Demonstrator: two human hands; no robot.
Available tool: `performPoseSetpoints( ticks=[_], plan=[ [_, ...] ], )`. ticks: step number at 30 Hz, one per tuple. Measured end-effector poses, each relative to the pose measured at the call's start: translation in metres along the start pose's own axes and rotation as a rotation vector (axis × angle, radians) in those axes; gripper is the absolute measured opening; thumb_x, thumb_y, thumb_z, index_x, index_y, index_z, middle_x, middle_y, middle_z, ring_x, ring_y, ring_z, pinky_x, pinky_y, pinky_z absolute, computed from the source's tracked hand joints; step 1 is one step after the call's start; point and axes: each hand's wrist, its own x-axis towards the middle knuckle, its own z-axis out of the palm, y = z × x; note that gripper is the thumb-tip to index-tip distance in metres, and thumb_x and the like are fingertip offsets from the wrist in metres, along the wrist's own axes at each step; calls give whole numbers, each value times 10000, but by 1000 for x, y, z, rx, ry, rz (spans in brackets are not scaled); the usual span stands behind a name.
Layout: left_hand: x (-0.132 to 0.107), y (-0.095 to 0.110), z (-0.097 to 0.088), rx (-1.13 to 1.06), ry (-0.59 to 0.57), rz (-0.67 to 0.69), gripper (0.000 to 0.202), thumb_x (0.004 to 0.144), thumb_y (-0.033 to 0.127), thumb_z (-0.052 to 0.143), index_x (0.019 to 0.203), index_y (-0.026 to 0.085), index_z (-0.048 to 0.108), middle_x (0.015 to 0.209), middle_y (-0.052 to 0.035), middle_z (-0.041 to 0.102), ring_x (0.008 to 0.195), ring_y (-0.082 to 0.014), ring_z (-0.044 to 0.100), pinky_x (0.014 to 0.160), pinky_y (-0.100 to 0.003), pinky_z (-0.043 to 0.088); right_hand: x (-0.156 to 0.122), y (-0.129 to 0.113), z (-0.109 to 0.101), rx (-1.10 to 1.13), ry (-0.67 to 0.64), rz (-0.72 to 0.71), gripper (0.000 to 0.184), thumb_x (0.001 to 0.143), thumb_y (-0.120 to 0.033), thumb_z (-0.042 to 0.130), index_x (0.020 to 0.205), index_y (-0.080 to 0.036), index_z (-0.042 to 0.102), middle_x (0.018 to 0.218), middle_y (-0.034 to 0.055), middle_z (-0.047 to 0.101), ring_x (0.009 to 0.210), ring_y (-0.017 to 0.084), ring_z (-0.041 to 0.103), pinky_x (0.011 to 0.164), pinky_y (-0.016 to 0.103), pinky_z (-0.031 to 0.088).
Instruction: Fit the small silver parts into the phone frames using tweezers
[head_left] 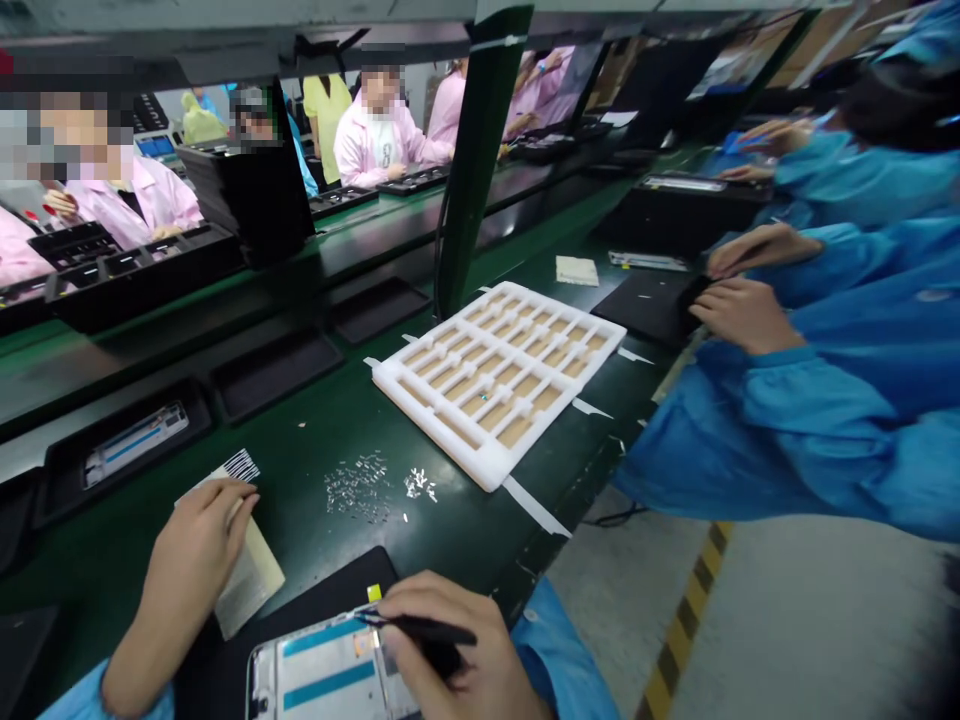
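Factory rows of workers in pink smocks (379,140) sit beyond a long green table (450,530), with black trays (131,450) along its far edge; one tray on the left holds a blue-striped panel. At the near left, the person's left hand (191,570) has a closed grip on a paper card (251,580), whose barcode label (240,466) sticks out past the fingers. Just right of it, small clear pieces (358,486) lie scattered directly on the table. Nearer still, a black mat (349,575) carries a phone-like device (322,670) with blue-striped film. The right hand (450,640) grips black tweezers (424,630) closed, their tips at the device's upper edge beside a small yellow tag (373,593). Farther right, a white foam tray (499,380) sits on the table, its slots showing tan bases. At the right edge, a co-worker's hands (750,315) in blue sleeves rest on a black pad (645,305).
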Motion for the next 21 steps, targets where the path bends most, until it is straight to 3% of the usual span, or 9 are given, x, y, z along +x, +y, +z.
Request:
performPoseSetpoints(
  ticks=[2, 5, 12, 15, 18, 21],
  plan=[
    [15, -15, 10, 59, -13, -29, 478, 1080, 415, 355, 1071, 165, 763, 1124, -168, 788, 999, -322, 748, 842, -446, 623, 3, 0, -7, 28, 24, 9, 177, 935, -110, 701, 1033, -213, 807, 955, 75, 822, 848, 224, 813, 769, 270, 663],
    [25, -20, 18, 143, -39, -14, 456, 1049, 327, 319, 1022, 155, 741, 1049, -186, 768, 932, -321, 734, 818, -448, 612, 4, 2, -15, 23, 22, -6, 169, 945, -112, 693, 1032, -202, 805, 955, 78, 818, 856, 218, 809, 789, 282, 650],
    [19, -17, 18, 256, -81, 91, 425, 1076, 286, 283, 892, 177, 650, 878, -177, 738, 840, -328, 735, 721, -425, 584, 6, 1, -15, 78, 99, -50, 144, 962, -138, 678, 1012, -193, 801, 911, 74, 805, 817, 202, 794, 753, 268, 628],
    [13, -17, 11, 261, -53, 125, 430, 1092, 291, 276, 933, 168, 655, 866, -177, 752, 808, -331, 753, 674, -417, 580, 8, -6, -21, 98, 86, -83, 199, 1033, -182, 596, 1052, -192, 793, 1025, 103, 801, 922, 216, 796, 834, 296, 634],
    [-5, -4, -3, 252, 0, 167, 444, 1109, 325, 280, 1076, 142, 683, 1076, -213, 776, 934, -358, 767, 792, -480, 599, 9, -14, -28, 25, 29, -104, 258, 1084, -192, 503, 1073, -195, 761, 1172, 131, 769, 1051, 229, 776, 942, 324, 625],
    [-38, 27, -19, 151, 58, 324, 349, 1112, 367, 390, 1195, 204, 687, 1148, -130, 783, 993, -295, 763, 886, -439, 584, 7, -18, -25, -150, -111, -165, 254, 1089, -165, 482, 1183, -198, 716, 1131, 117, 756, 989, 219, 769, 867, 306, 631]
  ],
)
